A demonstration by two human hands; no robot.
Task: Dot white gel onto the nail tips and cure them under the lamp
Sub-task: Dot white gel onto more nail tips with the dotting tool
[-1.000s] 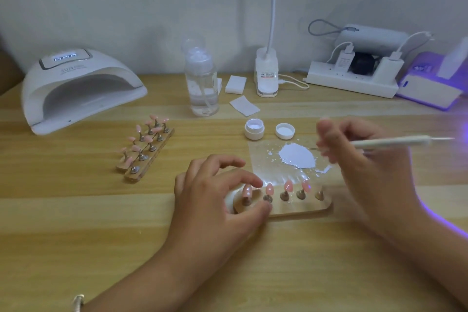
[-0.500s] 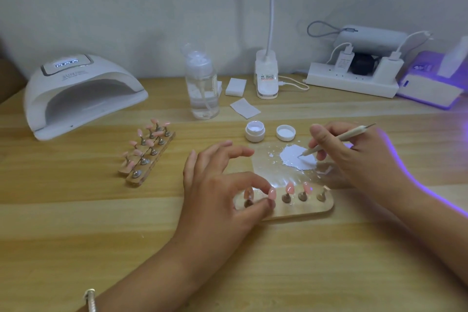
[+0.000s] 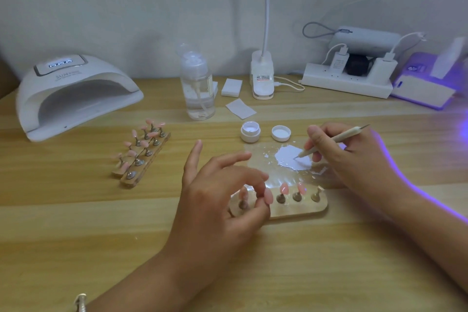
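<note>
A wooden nail stand (image 3: 298, 208) with several pink nail tips on metal pegs lies in front of me. My left hand (image 3: 222, 200) pinches one pink nail tip (image 3: 268, 195) on its peg between thumb and forefinger. My right hand (image 3: 354, 157) grips a white dotting pen (image 3: 334, 140) like a pencil, its point down in the white gel puddle (image 3: 291, 158) on a clear sheet (image 3: 258, 164). The open gel jar (image 3: 250, 131) and its lid (image 3: 281, 133) sit behind the sheet. The white curing lamp (image 3: 76, 94) stands at the far left, mouth facing me.
Two more wooden stands (image 3: 141, 157) with pink tips lie left of centre. A clear pump bottle (image 3: 197, 88), white pads (image 3: 231, 87), a desk lamp base (image 3: 262, 78), a power strip (image 3: 347, 81) with chargers and a purple-lit device (image 3: 425, 88) line the back.
My right hand turned the pen from lying level to point-down and dipped it into the gel puddle. My left hand shifted from covering the stand's left end to pinching one tip.
</note>
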